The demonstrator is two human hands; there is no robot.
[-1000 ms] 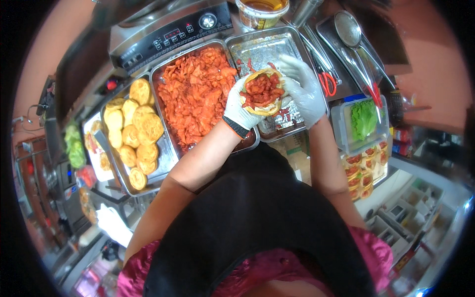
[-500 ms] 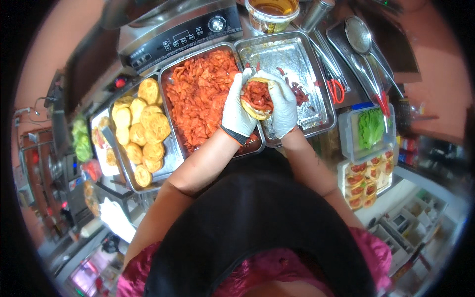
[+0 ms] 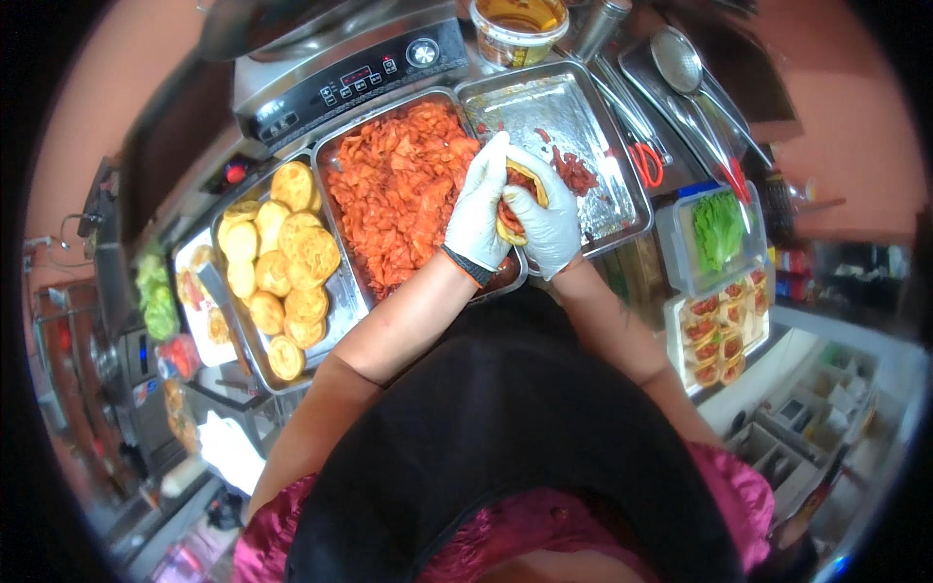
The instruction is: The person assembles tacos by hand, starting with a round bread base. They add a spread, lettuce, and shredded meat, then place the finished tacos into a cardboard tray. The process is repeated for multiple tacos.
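Between my two white-gloved hands is a round flatbread bun stuffed with red meat slices. Its split edge faces up and it is partly covered by my fingers. My left hand cups its left side, while my right hand wraps its right side with the thumb across the opening. Just left of them lies a metal tray heaped with red sliced meat. Under and beyond my hands is another metal tray, with a few meat scraps in it.
At left, a metal tray holds several golden buns, with tongs beside it. Red-handled scissors and a skimmer lie right, near a box of lettuce and filled buns. A sauce tub and cooker panel stand behind.
My hands have closed further around the filled bun and turned it, so less of the filling shows. My right thumb now lies over the opening. The whole view has shifted slightly.
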